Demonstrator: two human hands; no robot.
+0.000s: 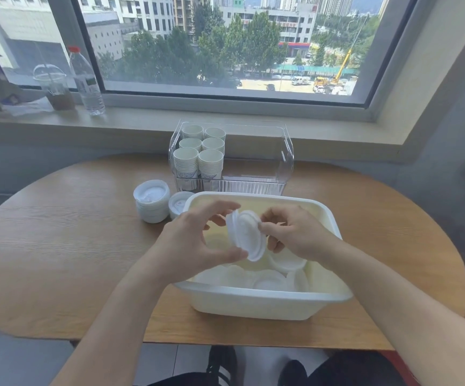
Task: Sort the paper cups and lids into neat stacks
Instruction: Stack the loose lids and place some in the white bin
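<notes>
**Nest the lids square before you set them down**

Your left hand [195,240] and right hand [295,235] both pinch a small bunch of white lids [246,236] on edge, above the white tub [267,298]. Keep your fingers on the rims, and turn the bunch until the lids sit flat in each other. More loose lids [267,280] lie in the tub under your hands. To the left on the table [58,246] stand two lid stacks [151,201]; I think the bunch belongs there. Beyond, the paper cups [199,157] are already stacked in the clear organizer [284,160].
</notes>
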